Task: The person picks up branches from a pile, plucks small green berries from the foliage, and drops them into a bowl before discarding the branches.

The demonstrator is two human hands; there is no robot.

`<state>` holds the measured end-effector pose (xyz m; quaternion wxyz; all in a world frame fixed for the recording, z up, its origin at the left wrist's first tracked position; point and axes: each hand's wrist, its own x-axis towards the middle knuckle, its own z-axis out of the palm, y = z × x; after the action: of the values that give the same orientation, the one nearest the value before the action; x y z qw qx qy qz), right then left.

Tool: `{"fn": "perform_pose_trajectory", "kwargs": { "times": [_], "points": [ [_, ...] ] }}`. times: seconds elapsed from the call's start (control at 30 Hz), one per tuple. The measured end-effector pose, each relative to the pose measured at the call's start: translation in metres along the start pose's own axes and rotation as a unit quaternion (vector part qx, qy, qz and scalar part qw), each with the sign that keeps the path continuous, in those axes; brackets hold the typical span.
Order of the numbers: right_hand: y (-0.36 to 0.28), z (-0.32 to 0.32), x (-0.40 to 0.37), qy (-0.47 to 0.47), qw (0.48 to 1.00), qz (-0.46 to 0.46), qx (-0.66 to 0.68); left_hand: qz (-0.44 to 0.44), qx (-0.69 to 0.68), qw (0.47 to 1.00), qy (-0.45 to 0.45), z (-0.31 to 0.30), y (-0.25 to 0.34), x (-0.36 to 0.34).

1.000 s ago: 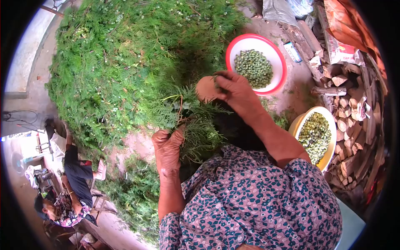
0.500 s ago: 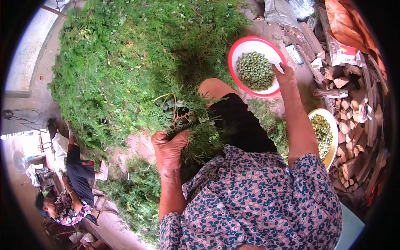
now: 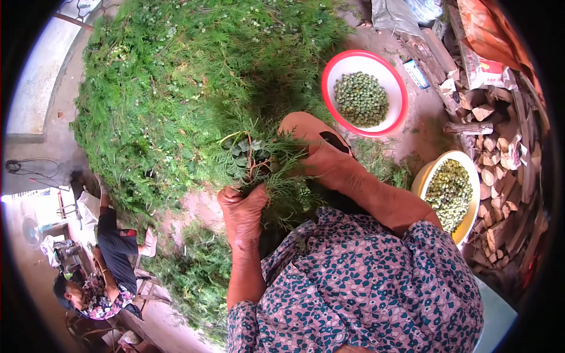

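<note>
My left hand [image 3: 241, 213] is closed round the stems of a leafy cypress sprig [image 3: 252, 159] in front of my lap. Bluish-green cones [image 3: 240, 147] show among its scale-like leaves. From the right, my right hand [image 3: 313, 157] reaches over my leg to the sprig's edge; foliage hides its fingers, so I cannot see whether they grip anything. A white basin with a red rim [image 3: 402, 112] stands beyond the right forearm and holds a heap of round green cones [image 3: 361, 100].
A big pile of cut cypress branches [image 3: 170, 88] spreads ahead and left. A yellow basin [image 3: 469, 226] with yellowish-green pieces stands at right, beside stacked firewood [image 3: 491, 170]. Another person [image 3: 97, 288] sits at lower left. More greenery [image 3: 203, 270] lies beside my left arm.
My right hand has moved from the rim of the red-edged basin leftward and down to the sprig. My left hand stays almost in place, holding the sprig.
</note>
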<state>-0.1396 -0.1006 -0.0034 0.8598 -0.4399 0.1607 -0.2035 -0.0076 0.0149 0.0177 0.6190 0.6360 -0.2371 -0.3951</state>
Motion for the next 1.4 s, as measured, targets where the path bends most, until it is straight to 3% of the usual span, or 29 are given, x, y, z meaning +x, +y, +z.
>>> {"fn": "perform_pose_trajectory", "kwargs": {
  "times": [0.07, 0.13, 0.27, 0.33, 0.37, 0.43, 0.47, 0.53, 0.57, 0.63, 0.67, 0.7, 0.73, 0.83, 0.93, 1.0, 1.03, 1.1, 1.17, 1.23, 1.3, 1.4],
  "points": [
    [0.0, 0.002, 0.0, -0.007, 0.999, 0.002, 0.032, 0.007, -0.006, 1.0, -0.006, -0.003, -0.004, 0.0],
    [-0.007, 0.006, -0.002, 0.013, 0.996, -0.01, -0.082, 0.015, -0.013, 1.0, -0.011, -0.002, -0.003, -0.001],
    [0.01, 0.003, 0.002, 0.06, 0.996, -0.04, -0.047, 0.022, 0.002, 1.0, -0.011, 0.002, -0.001, -0.003],
    [0.009, 0.001, 0.001, 0.104, 0.961, -0.085, -0.241, 0.035, -0.021, 0.999, -0.012, 0.003, -0.004, -0.004],
    [0.009, -0.001, 0.002, 0.105, 0.961, -0.085, -0.242, 0.024, -0.003, 1.0, -0.01, 0.004, -0.004, -0.004],
    [0.012, -0.006, 0.005, 0.155, 0.909, -0.2, -0.332, 0.014, 0.013, 1.0, -0.007, 0.008, -0.004, -0.006],
    [0.013, -0.012, 0.006, 0.156, 0.908, -0.2, -0.333, -0.005, 0.012, 1.0, -0.013, 0.012, -0.005, -0.007],
    [0.017, -0.024, 0.008, 0.172, 0.849, -0.245, -0.436, -0.05, 0.027, 0.998, -0.032, 0.012, -0.011, -0.005],
    [0.018, -0.025, 0.009, 0.172, 0.849, -0.244, -0.436, -0.05, 0.027, 0.998, -0.032, 0.011, -0.014, -0.004],
    [0.02, -0.027, 0.01, 0.172, 0.933, -0.209, -0.236, -0.049, 0.03, 0.997, -0.05, 0.012, -0.018, 0.0],
    [0.017, -0.03, 0.007, 0.172, 0.933, -0.209, -0.237, -0.049, 0.028, 0.997, -0.051, 0.011, -0.02, 0.0],
    [0.012, -0.037, 0.002, 0.225, 0.952, -0.124, -0.166, -0.058, 0.019, 0.997, -0.043, 0.01, -0.022, 0.001],
    [0.007, -0.045, -0.004, 0.276, 0.956, -0.037, -0.091, -0.068, 0.009, 0.997, -0.035, 0.01, -0.023, 0.001],
    [0.006, -0.093, -0.009, 0.351, 0.925, -0.074, -0.121, -0.046, -0.031, 0.998, -0.031, 0.012, -0.017, 0.002],
    [0.0, -0.136, -0.015, 0.427, 0.869, -0.09, -0.232, -0.042, -0.042, 0.997, -0.039, 0.01, -0.017, 0.004],
    [0.019, -0.204, -0.017, 0.47, 0.768, -0.137, -0.413, -0.036, -0.05, 0.998, -0.029, 0.009, -0.015, 0.004],
    [0.02, -0.224, -0.018, 0.47, 0.768, -0.136, -0.414, -0.045, -0.035, 0.998, -0.034, 0.006, -0.014, 0.005],
    [0.015, -0.236, -0.019, 0.518, 0.458, -0.164, -0.703, -0.053, -0.019, 0.998, -0.04, 0.005, -0.014, 0.006],
    [0.006, -0.219, -0.018, 0.533, 0.487, -0.173, -0.67, -0.058, -0.043, 0.997, -0.035, 0.008, -0.014, 0.007],
    [-0.01, -0.155, -0.01, 0.426, 0.773, -0.246, -0.401, -0.054, -0.035, 0.997, -0.039, 0.01, -0.017, 0.009],
    [-0.021, -0.088, -0.011, 0.283, 0.828, -0.252, -0.412, -0.048, -0.027, 0.998, -0.043, 0.012, -0.02, 0.011],
    [-0.014, -0.034, -0.004, 0.184, 0.791, -0.287, -0.508, -0.034, 0.001, 0.998, -0.057, 0.012, -0.02, 0.011]
  ]
}}
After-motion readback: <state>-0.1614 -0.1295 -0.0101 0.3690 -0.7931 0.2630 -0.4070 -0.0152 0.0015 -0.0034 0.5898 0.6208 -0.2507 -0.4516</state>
